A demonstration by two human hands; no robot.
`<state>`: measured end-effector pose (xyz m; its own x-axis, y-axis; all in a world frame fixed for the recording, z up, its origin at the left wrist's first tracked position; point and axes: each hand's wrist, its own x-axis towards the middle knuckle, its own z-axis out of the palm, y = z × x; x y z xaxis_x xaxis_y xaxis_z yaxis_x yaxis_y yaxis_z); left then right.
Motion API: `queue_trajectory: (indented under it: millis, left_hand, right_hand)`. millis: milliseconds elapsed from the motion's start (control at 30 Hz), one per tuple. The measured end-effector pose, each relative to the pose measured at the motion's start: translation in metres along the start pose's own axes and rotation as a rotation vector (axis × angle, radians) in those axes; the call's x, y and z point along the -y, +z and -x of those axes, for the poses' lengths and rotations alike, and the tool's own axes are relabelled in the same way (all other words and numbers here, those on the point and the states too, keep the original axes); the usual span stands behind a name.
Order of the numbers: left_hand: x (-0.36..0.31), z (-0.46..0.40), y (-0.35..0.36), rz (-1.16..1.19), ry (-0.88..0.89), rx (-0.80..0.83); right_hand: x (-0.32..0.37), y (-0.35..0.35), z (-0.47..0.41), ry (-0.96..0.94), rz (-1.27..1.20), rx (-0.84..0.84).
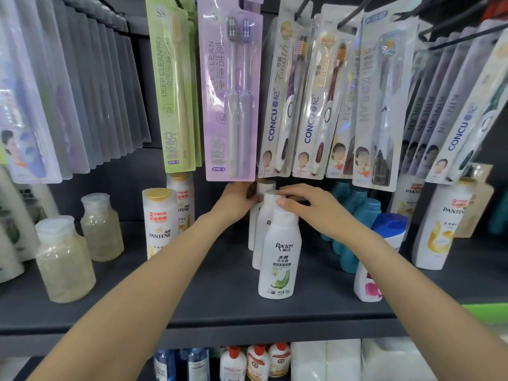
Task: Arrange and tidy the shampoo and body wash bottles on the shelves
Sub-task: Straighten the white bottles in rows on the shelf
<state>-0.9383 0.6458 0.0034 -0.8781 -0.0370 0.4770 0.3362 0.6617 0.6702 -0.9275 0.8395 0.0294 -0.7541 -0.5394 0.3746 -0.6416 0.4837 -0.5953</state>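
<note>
— Where are the bottles you're tidying?

— I see a row of three white Raclen shampoo bottles (279, 254) standing upright on the dark shelf (220, 292), one behind another, running from near the front edge toward the back. The front one shows its green label.

— And the hands?

— My left hand (236, 200) is at the left side of the rearmost bottles, fingers wrapped against their upper parts; I can't tell if it truly clasps one. My right hand (308, 204) lies over the caps from the right, its thumb pressed on the front bottle's top, fingers loosely curled rather than clenched.

— What stands around that row?

— Left of the row, two Pantene bottles with gold caps (160, 221); farther left, two clear jars of pale liquid (64, 259). Right of the row, teal bottles (354, 215) and a white bottle with a blue cap (376, 257), partly behind my right forearm. Above the row hang toothbrush packs (231, 86), the lilac one just over my left hand.
</note>
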Motion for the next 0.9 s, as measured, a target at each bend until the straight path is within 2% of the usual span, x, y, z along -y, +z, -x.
queue_trajectory:
  millis: [167,300,467,667,900]
  left_hand:
    - [-0.001,0.007,0.006,0.161,-0.05,-0.126]
    - [-0.004,0.019,0.003,0.091,-0.088,-0.267]
    - [-0.003,0.046,-0.01,0.039,-0.03,-0.375]
    - [-0.014,0.078,-0.033,0.029,0.045,-0.321]
    - [-0.028,0.116,-0.048,0.044,0.044,-0.237]
  right_hand:
    - [0.0,0.001,0.0,0.012,-0.023,-0.006]
    - [0.001,0.0,0.0,0.025,-0.027,0.009]
    - [0.008,-0.003,0.001,0.037,0.055,0.034]
    - [0.039,-0.005,0.008,-0.077,0.134,-0.077]
    - [0.069,0.016,0.028,-0.118,0.184,-0.108]
